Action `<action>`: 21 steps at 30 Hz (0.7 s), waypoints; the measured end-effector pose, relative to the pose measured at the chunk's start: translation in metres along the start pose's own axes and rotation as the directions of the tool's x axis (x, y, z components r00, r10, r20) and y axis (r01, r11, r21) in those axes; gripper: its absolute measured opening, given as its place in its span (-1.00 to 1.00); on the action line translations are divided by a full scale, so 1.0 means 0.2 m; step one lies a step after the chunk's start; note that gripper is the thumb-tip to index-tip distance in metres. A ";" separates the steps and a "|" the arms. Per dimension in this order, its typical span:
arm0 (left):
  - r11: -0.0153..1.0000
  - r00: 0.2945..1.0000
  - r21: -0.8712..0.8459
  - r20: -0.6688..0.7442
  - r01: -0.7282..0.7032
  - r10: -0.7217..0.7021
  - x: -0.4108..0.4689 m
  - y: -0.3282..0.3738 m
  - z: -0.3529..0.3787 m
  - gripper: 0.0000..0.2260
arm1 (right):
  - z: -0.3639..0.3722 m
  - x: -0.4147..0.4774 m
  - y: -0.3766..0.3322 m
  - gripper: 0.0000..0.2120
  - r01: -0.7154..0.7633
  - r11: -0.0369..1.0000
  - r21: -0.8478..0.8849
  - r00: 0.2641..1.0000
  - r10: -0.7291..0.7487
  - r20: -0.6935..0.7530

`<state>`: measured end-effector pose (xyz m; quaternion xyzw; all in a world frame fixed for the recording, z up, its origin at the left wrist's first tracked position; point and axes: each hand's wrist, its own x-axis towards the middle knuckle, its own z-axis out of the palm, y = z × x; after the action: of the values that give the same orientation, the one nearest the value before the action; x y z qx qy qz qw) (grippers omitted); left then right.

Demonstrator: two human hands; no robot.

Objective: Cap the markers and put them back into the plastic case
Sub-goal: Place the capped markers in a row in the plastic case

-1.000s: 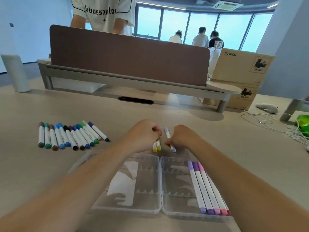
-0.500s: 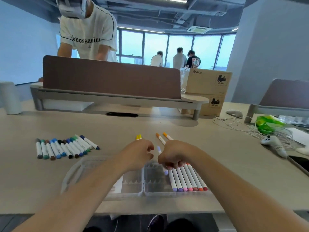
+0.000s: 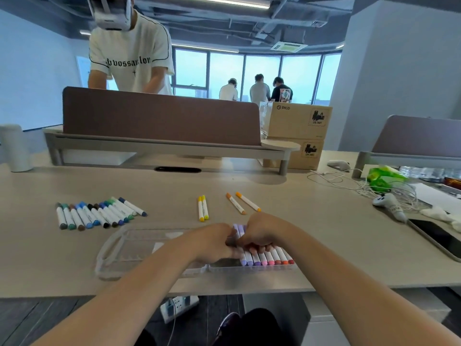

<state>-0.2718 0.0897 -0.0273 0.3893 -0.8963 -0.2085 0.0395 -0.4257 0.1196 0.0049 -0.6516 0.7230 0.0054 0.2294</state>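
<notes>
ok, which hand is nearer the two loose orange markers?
Right. The right hand sits just on the near side of the orange markers, close to their near tips; the left hand is farther off, lower and to their left, over the plastic case.

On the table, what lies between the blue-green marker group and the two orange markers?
Head view: two yellow markers side by side, between the blue-green group and orange markers.

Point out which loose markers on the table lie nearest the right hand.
The two orange-capped white markers, just beyond the right hand. The yellow-capped pair lies further left, and the blue, green and brown row lies far left.
</notes>
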 end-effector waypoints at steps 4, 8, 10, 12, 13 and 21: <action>1.000 1.000 0.010 -0.004 0.027 -0.027 0.00 0.02 -0.01 -0.65 | -0.01 0.02 -0.01 -0.61 0.020 0.998 -0.054 0.999 -0.019 0.030; 0.999 1.000 0.033 -0.008 0.026 -0.025 0.02 0.01 0.00 -0.61 | -0.02 0.07 -0.01 -0.61 -0.006 0.994 -0.106 0.997 0.014 0.073; 0.998 0.999 0.052 -0.026 0.035 -0.034 0.03 0.00 0.00 -0.58 | -0.03 0.09 -0.01 -0.61 -0.023 0.994 -0.110 0.993 0.035 0.111; 0.997 0.999 0.073 -0.018 0.029 -0.028 0.04 0.00 0.00 -0.56 | -0.04 0.11 -0.01 -0.62 -0.036 0.994 -0.105 0.987 0.052 0.149; 0.996 1.000 0.089 -0.011 0.023 -0.022 0.04 0.00 0.00 -0.56 | -0.05 0.12 -0.01 -0.62 -0.038 0.993 -0.108 0.985 0.056 0.165; 0.989 1.000 0.145 -0.004 0.028 -0.028 0.08 0.02 -0.07 -0.52 | -0.08 0.21 0.00 -0.63 -0.022 0.990 -0.141 0.948 0.065 0.311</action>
<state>-0.2823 0.0766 -0.0151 0.4039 -0.9035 -0.1428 0.0091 -0.4322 0.0746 0.0058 -0.6403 0.6894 0.1635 0.2968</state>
